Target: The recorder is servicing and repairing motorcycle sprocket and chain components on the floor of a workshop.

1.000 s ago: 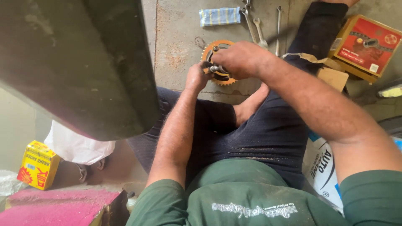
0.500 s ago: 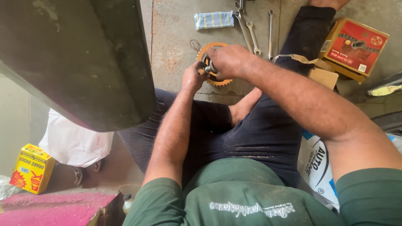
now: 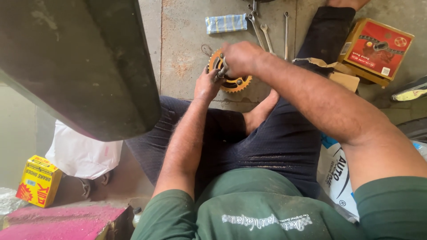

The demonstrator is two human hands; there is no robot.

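Observation:
An orange toothed sprocket (image 3: 235,82) lies on the concrete floor in front of my crossed legs. My left hand (image 3: 205,85) presses on its near left edge and steadies it. My right hand (image 3: 240,57) is closed over the top of the sprocket, gripping a small metal tool (image 3: 221,71) that pokes down at the sprocket's left side. Most of the sprocket's middle is hidden under my right hand.
Several spanners (image 3: 267,31) and a folded blue-striped cloth (image 3: 226,23) lie beyond the sprocket. A red-and-yellow parts box (image 3: 378,50) sits at the right by torn cardboard (image 3: 338,73). A large dark panel (image 3: 80,62) overhangs the left. A yellow box (image 3: 38,181) and white bag (image 3: 84,153) sit lower left.
Both hands stay on the sprocket. My right hand has shifted slightly over it, and the view has drifted a little.

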